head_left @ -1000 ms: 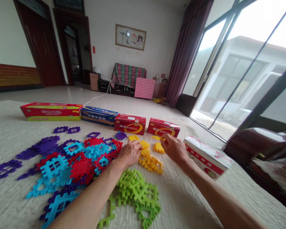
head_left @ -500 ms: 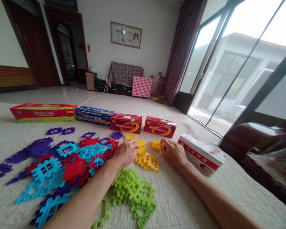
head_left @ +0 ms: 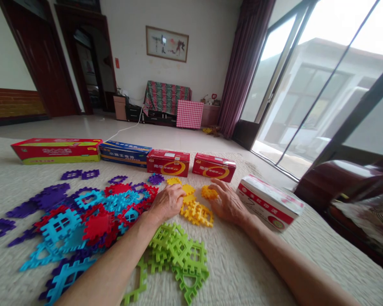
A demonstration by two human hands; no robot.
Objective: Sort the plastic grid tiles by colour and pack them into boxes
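My left hand (head_left: 169,201) is closed, its curled fingertips on a yellow interlocking building piece (head_left: 189,194) lying on the pale cover. Another yellow piece (head_left: 174,181) lies just beyond it, and a small pile of yellow pieces (head_left: 198,213) sits to its right. My right hand (head_left: 229,202) is open, fingers spread over the cover, beside a small yellow stack (head_left: 208,192). Below my left hand is a heap of green pieces (head_left: 178,250). Red pieces (head_left: 98,225), light blue pieces (head_left: 61,225) and purple pieces (head_left: 51,196) lie mixed to its left.
Along the far side stand a long red and yellow-green box (head_left: 55,151), a blue box (head_left: 126,154) and two red boxes (head_left: 168,163) (head_left: 214,167). A white and red box (head_left: 270,202) stands right of my right hand. A dark red glossy armrest (head_left: 332,187) is at the right.
My right hand has let go of the small yellow stack; its fingers have opened and lifted away slightly to the right. My left hand has hardly moved.
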